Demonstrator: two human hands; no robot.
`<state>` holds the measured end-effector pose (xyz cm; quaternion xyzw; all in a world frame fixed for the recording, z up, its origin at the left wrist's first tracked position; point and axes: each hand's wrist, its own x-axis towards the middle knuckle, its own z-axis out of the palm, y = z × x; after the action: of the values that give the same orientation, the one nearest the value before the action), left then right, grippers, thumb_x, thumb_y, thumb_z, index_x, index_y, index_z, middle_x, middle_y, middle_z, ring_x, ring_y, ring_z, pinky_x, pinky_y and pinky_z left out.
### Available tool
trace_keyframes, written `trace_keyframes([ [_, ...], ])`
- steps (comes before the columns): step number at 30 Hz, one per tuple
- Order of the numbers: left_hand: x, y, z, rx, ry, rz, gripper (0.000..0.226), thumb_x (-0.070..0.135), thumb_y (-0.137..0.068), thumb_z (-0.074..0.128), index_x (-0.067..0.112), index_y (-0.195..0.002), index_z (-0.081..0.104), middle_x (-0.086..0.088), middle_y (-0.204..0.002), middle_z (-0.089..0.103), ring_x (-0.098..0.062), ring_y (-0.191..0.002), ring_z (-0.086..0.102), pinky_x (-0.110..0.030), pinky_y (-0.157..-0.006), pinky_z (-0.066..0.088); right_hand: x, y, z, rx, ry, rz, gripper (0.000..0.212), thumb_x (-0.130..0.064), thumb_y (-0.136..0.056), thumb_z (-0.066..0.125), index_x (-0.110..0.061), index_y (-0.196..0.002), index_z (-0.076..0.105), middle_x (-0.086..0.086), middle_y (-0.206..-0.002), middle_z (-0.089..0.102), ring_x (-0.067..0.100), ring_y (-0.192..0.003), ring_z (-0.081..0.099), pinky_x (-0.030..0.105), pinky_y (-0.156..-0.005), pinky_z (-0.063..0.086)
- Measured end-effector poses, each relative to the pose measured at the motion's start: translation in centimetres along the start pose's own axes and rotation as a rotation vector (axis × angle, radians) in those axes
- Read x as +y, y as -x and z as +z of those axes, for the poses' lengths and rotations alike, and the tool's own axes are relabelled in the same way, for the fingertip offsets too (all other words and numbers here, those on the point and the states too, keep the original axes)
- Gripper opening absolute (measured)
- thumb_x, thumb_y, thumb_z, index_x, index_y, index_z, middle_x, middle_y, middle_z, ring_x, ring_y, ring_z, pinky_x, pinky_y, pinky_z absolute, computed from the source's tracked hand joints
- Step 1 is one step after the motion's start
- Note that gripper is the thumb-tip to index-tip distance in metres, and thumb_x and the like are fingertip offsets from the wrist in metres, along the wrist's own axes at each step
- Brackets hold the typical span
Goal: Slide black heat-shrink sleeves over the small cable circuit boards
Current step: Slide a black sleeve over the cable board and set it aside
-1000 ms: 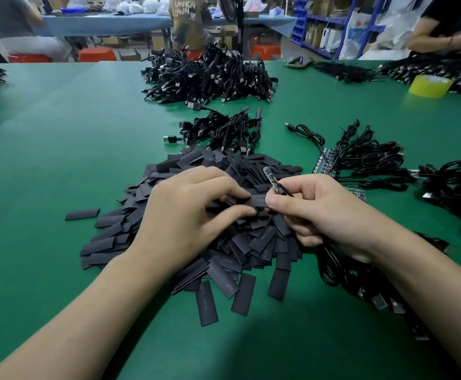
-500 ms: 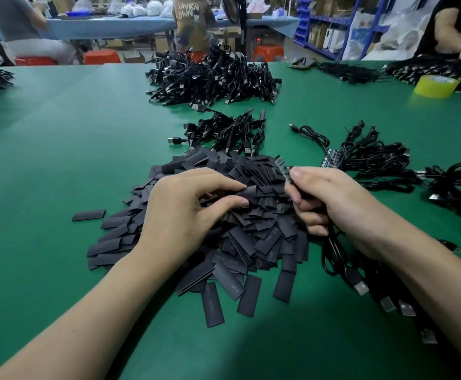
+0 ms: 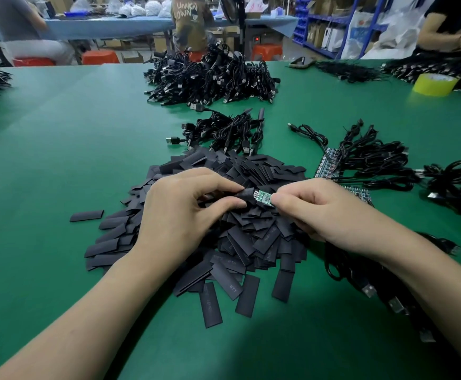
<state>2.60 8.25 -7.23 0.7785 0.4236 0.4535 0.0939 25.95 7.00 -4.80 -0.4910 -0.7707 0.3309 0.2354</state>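
1. Over the middle of the heap of loose sleeves, the left hand pinches one black heat-shrink sleeve between thumb and forefinger, the other fingers curled; the right hand pinches the right end of a small green circuit board the same way.
2. The board's left end meets the sleeve's mouth; whether it is inside yet I cannot tell.
3. To do it well, I judge: squeeze the flat sleeve by its edges so that the mouth gapes; keep the board level and in line with it; push from the right while the left hand holds steady; a tilted board is likely to snag on its solder pins.
4. Right of the heap, cables with bare boards lie on the green table, apparently waiting; a larger mound of cables lies far back.
5. Containers stand only off the table: blue bins on far-right shelving and white bags beside them; cardboard boxes lie under the far bench; their contents cannot be made out.
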Motion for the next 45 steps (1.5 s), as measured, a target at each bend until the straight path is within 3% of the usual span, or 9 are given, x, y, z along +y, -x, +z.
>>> trace_keyframes([
  [6, 0.0, -0.1, -0.4, -0.097, -0.097, 0.104, 0.021, 0.034, -0.081, 0.082, 0.024, -0.100, 0.083, 0.012, -0.096, 0.073, -0.010, -0.082, 0.070, -0.036, -0.073, 0.059, 0.0, 0.0, 0.4, 0.051, 0.189, -0.068, 0.046, -0.043, -0.101, 0.047, -0.011, -0.068, 0.042, -0.008, -0.056, 0.033, 0.006, -0.051, 0.030, 0.026, -0.052, 0.028],
  [9, 0.1, -0.2, -0.4, -0.115, -0.092, 0.117, 0.022, 0.031, -0.081, 0.083, 0.020, -0.100, 0.082, 0.010, -0.095, 0.073, -0.009, -0.083, 0.069, -0.034, -0.075, 0.059, 0.1, 0.0, 0.4, 0.064, 0.189, -0.069, 0.046, -0.042, -0.102, 0.048, -0.013, -0.067, 0.042, -0.009, -0.056, 0.033, 0.006, -0.051, 0.030, 0.027, -0.051, 0.027],
  [16, 0.3, 0.1, -0.1, -0.091, -0.045, 0.061, 0.021, 0.025, -0.082, 0.084, 0.018, -0.102, 0.082, 0.009, -0.095, 0.070, -0.006, -0.082, 0.065, -0.010, -0.078, 0.049, -0.1, 0.0, 0.4, 0.031, 0.209, -0.086, 0.048, -0.047, -0.101, 0.043, -0.010, -0.071, 0.045, -0.007, -0.057, 0.036, 0.006, -0.052, 0.034, 0.026, -0.053, 0.028],
  [25, 0.6, 0.1, 0.2, -0.196, -0.042, 0.181, 0.023, 0.028, -0.087, 0.080, 0.019, -0.108, 0.080, 0.009, -0.101, 0.066, -0.006, -0.090, 0.064, -0.018, -0.081, 0.049, -0.3, 0.1, 0.6, -0.020, 0.186, -0.085, 0.043, -0.043, -0.100, 0.044, -0.013, -0.069, 0.048, -0.008, -0.058, 0.041, 0.005, -0.054, 0.036, 0.025, -0.054, 0.030],
  [30, 0.5, 0.1, 0.3, -0.175, -0.029, 0.133, 0.023, 0.028, -0.087, 0.079, 0.020, -0.108, 0.080, 0.009, -0.098, 0.066, -0.005, -0.088, 0.063, -0.015, -0.081, 0.046, 0.3, 0.0, 0.7, 0.006, 0.023, -0.048, 0.022, -0.033, -0.102, 0.054, -0.026, -0.083, 0.063, -0.012, -0.058, 0.056, 0.002, -0.051, 0.042, 0.024, -0.055, 0.033],
  [32, 0.4, 0.1, 0.3, -0.143, -0.011, 0.084, 0.022, 0.028, -0.087, 0.079, 0.020, -0.107, 0.080, 0.009, -0.096, 0.066, -0.006, -0.087, 0.063, -0.014, -0.080, 0.045, 0.4, -0.1, 0.5, 0.069, -0.106, -0.044, 0.011, -0.024, -0.100, 0.059, -0.028, -0.090, 0.061, -0.007, -0.061, 0.056, 0.009, -0.053, 0.047, 0.030, -0.056, 0.038],
  [34, 0.4, 0.1, 0.2, -0.111, 0.015, 0.034, 0.020, 0.027, -0.086, 0.080, 0.020, -0.105, 0.081, 0.009, -0.096, 0.068, -0.008, -0.089, 0.065, -0.012, -0.080, 0.045, 0.3, 0.0, 0.3, 0.130, -0.153, -0.074, 0.016, -0.017, -0.098, 0.062, -0.030, -0.089, 0.059, -0.002, -0.063, 0.059, 0.019, -0.054, 0.054, 0.034, -0.054, 0.045],
  [39, 1.0, 0.1, 0.5, -0.062, 0.121, -0.034, 0.010, 0.022, -0.085, 0.081, 0.021, -0.095, 0.081, 0.008, -0.093, 0.070, -0.011, -0.091, 0.067, -0.010, -0.078, 0.046, 0.1, 0.1, 0.4, 0.231, -0.020, -0.168, 0.018, -0.016, -0.093, 0.069, -0.029, -0.084, 0.062, -0.003, -0.070, 0.064, 0.016, -0.064, 0.060, 0.043, -0.066, 0.052],
  [45, 0.9, -0.1, 0.6, -0.127, 0.188, -0.124, 0.011, 0.024, -0.086, 0.080, 0.024, -0.097, 0.082, 0.012, -0.092, 0.072, -0.009, -0.090, 0.067, -0.018, -0.077, 0.049, 0.1, 0.2, 0.8, 0.293, 0.102, -0.231, 0.013, -0.020, -0.092, 0.068, -0.030, -0.087, 0.064, -0.008, -0.075, 0.065, 0.016, -0.068, 0.063, 0.036, -0.067, 0.049],
])
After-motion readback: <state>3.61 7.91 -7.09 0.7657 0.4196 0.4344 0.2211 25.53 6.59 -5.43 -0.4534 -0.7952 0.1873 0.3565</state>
